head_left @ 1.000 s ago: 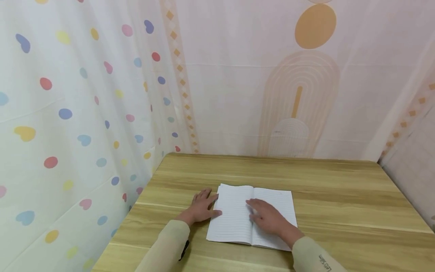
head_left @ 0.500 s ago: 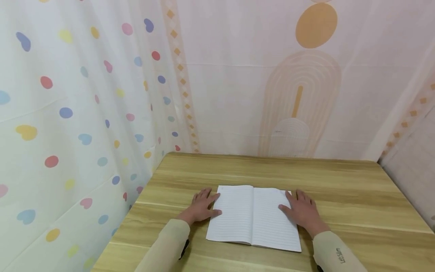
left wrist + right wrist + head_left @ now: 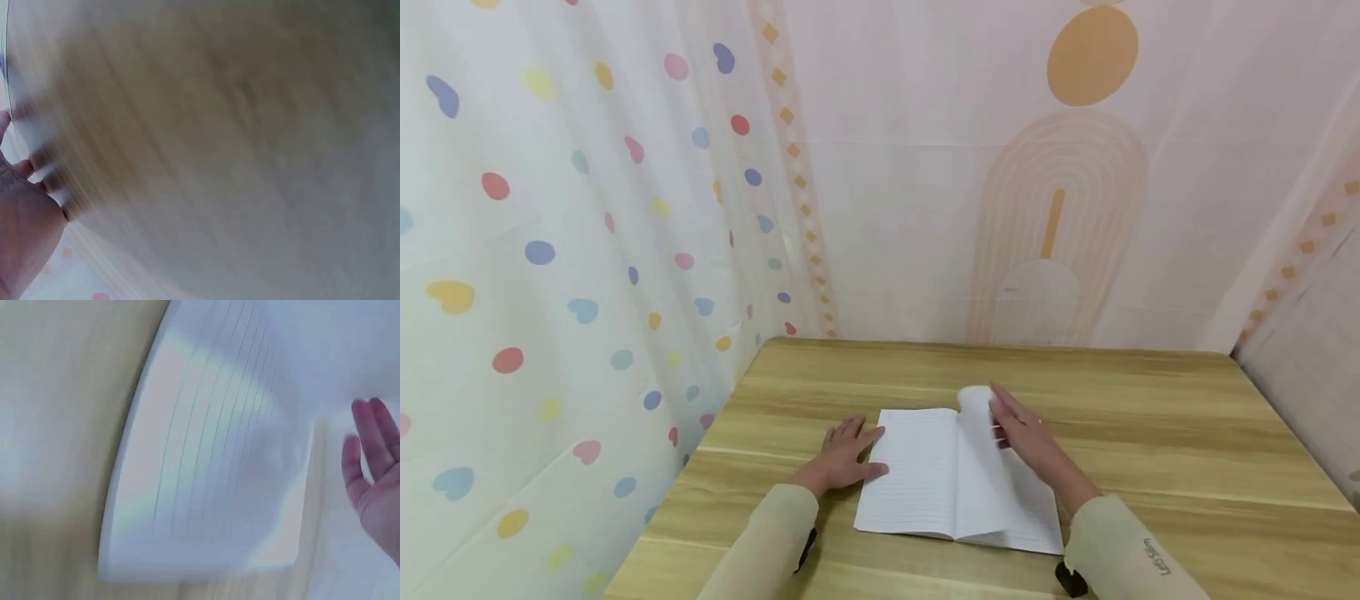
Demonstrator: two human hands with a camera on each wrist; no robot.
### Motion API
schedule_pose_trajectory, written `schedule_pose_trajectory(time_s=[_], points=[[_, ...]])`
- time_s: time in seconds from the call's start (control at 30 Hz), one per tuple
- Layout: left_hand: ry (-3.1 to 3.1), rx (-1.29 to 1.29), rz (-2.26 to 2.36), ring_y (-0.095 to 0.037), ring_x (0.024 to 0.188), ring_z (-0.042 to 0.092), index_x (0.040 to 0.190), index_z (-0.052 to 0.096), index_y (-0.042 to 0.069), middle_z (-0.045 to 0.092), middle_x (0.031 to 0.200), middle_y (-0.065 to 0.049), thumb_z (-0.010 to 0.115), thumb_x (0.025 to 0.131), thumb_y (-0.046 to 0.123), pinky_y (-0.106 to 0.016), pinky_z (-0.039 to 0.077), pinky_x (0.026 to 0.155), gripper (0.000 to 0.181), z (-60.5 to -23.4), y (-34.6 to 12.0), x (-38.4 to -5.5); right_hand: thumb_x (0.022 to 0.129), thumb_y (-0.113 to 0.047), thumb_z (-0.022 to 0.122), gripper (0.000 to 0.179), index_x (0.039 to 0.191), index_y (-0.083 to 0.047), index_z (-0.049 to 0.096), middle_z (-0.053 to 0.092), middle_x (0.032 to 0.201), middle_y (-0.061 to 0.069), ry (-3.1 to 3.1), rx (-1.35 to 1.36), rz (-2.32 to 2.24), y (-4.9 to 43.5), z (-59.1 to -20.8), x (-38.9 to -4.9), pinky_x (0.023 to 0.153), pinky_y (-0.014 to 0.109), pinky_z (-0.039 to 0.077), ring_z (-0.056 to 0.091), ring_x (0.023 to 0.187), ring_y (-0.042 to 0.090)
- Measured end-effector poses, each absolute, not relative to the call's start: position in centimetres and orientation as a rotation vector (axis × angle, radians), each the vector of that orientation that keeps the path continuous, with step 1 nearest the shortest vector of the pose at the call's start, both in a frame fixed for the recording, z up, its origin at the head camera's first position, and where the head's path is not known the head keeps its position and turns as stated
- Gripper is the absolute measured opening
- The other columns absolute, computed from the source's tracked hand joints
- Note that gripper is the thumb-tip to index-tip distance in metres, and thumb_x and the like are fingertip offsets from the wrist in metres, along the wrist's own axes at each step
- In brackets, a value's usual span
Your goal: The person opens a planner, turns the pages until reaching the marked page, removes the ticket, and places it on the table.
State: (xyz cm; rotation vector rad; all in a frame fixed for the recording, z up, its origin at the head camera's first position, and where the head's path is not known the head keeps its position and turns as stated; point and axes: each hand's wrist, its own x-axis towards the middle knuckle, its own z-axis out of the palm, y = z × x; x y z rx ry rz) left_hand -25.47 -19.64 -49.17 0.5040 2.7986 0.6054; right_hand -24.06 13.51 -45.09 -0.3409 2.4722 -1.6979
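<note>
An open lined notebook (image 3: 910, 475) lies on the table, its left side flat. One right-hand page (image 3: 981, 479) stands lifted and curves toward the spine. My left hand (image 3: 845, 458) rests at the notebook's left edge, thumb and forefinger over the margin, fingers spread. In the left wrist view only part of that left hand (image 3: 28, 231) shows beside the tabletop. Against the raised page's outer upper part, my right hand (image 3: 1033, 442) touches it with extended fingers. The right wrist view shows the right hand (image 3: 381, 481) with nearly straight fingers beside the lined paper (image 3: 200, 444).
The wood-grain table (image 3: 1165, 442) spreads around the notebook. A dotted curtain (image 3: 602, 250) hangs along the left side, and a pale curtain with arch prints (image 3: 910, 208) hangs behind the far edge. A black wrist strap (image 3: 1070, 578) shows under the right sleeve.
My right hand moved from mid-notebook to its right edge, then back inward, raising a page toward the spine. The left hand stays at the left edge.
</note>
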Motion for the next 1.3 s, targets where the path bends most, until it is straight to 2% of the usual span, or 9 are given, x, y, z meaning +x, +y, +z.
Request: schedule_pose_trajectory(time_s=[0.13, 0.27, 0.33, 0.5, 0.6, 0.7, 0.83, 0.93, 1.3], points=[[2.804, 0.51, 0.623, -0.044, 0.148, 0.008, 0.153, 0.041, 0.013, 0.015, 0.161, -0.025, 0.055, 0.1, 0.044, -0.063, 0.005, 0.115, 0.063, -49.2, -19.6, -25.5, 0.111, -0.028, 0.031, 0.057, 0.159, -0.005, 0.012, 0.062, 0.13, 0.021, 2.311, -0.545, -1.752, 10.1, -45.1, -23.1, 0.102, 0.054, 0.043, 0.059, 0.119, 0.037], [2.814, 0.43, 0.775, -0.042, 0.148, 0.01, 0.148, 0.047, 0.005, 0.021, 0.16, -0.024, 0.033, 0.108, 0.041, -0.061, 0.003, 0.116, 0.056, -49.5, -19.4, -25.8, 0.108, -0.024, 0.043, 0.051, 0.155, -0.006, 0.033, 0.064, 0.13, 0.013, 2.454, -0.736, -1.442, 8.0, -46.4, -21.8, 0.107, 0.056, 0.037, 0.055, 0.126, 0.034], [2.815, 0.377, 0.837, -0.041, 0.148, 0.011, 0.147, 0.046, 0.002, 0.023, 0.159, -0.023, 0.029, 0.108, 0.045, -0.059, 0.002, 0.116, 0.061, -49.6, -19.3, -25.9, 0.106, -0.02, 0.047, 0.048, 0.151, -0.005, 0.041, 0.062, 0.133, 0.013, 2.49, -0.838, -1.286, 7.6, -46.8, -21.3, 0.107, 0.055, 0.037, 0.052, 0.129, 0.034], [2.819, 0.429, 0.687, -0.042, 0.148, 0.01, 0.152, 0.041, 0.01, 0.02, 0.16, -0.022, 0.058, 0.095, 0.054, -0.06, 0.004, 0.116, 0.074, -49.4, -19.4, -25.8, 0.103, -0.01, 0.05, 0.04, 0.142, -0.002, 0.053, 0.057, 0.138, 0.017, 2.612, -0.922, -1.165, 8.5, -47.5, -21.4, 0.106, 0.055, 0.038, 0.05, 0.13, 0.038], [2.804, 0.477, 0.649, -0.042, 0.149, 0.007, 0.154, 0.038, 0.012, 0.016, 0.161, -0.023, 0.068, 0.09, 0.051, -0.061, 0.003, 0.116, 0.08, -49.0, -19.4, -25.3, 0.101, -0.009, 0.052, 0.037, 0.137, 0.002, 0.056, 0.055, 0.137, 0.023, 2.783, -0.836, -1.109, 10.7, -47.9, -22.3, 0.108, 0.056, 0.035, 0.048, 0.13, 0.043], [2.793, 0.487, 0.678, -0.043, 0.149, 0.006, 0.155, 0.035, 0.011, 0.014, 0.161, -0.024, 0.068, 0.091, 0.049, -0.061, 0.002, 0.116, 0.081, -48.7, -19.4, -25.1, 0.101, -0.021, 0.056, 0.047, 0.139, 0.005, 0.052, 0.044, 0.144, 0.031, 2.922, -0.605, -0.898, 13.6, -48.4, -23.1, 0.111, 0.062, 0.025, 0.035, 0.137, 0.049], [2.783, 0.488, 0.695, -0.043, 0.149, 0.005, 0.157, 0.031, 0.013, 0.013, 0.162, -0.024, 0.068, 0.092, 0.047, -0.06, 0.0, 0.116, 0.082, -48.7, -19.5, -25.0, 0.097, -0.048, 0.058, 0.077, 0.15, 0.005, 0.037, 0.02, 0.153, 0.038, 2.962, -0.325, -0.623, 16.9, -49.1, -23.7, 0.108, 0.072, 0.013, 0.016, 0.141, 0.056], [2.78, 0.494, 0.69, -0.042, 0.149, 0.004, 0.156, 0.034, 0.017, 0.011, 0.162, -0.023, 0.067, 0.092, 0.048, -0.06, -0.001, 0.116, 0.079, -48.7, -19.6, -25.1, 0.095, -0.059, 0.055, 0.087, 0.152, 0.003, 0.033, 0.015, 0.154, 0.04, 2.975, -0.271, -0.585, 18.1, -49.6, -23.9, 0.107, 0.074, 0.012, 0.012, 0.14, 0.059], [2.773, 0.497, 0.667, -0.044, 0.148, 0.005, 0.154, 0.04, 0.017, 0.012, 0.162, -0.024, 0.067, 0.092, 0.048, -0.062, 0.0, 0.116, 0.074, -49.1, -19.5, -25.5, 0.098, -0.046, 0.058, 0.064, 0.144, -0.002, 0.051, 0.025, 0.149, 0.041, 3.038, -0.319, -0.615, 18.1, -49.5, -23.6, 0.105, 0.074, 0.016, 0.021, 0.138, 0.059]])
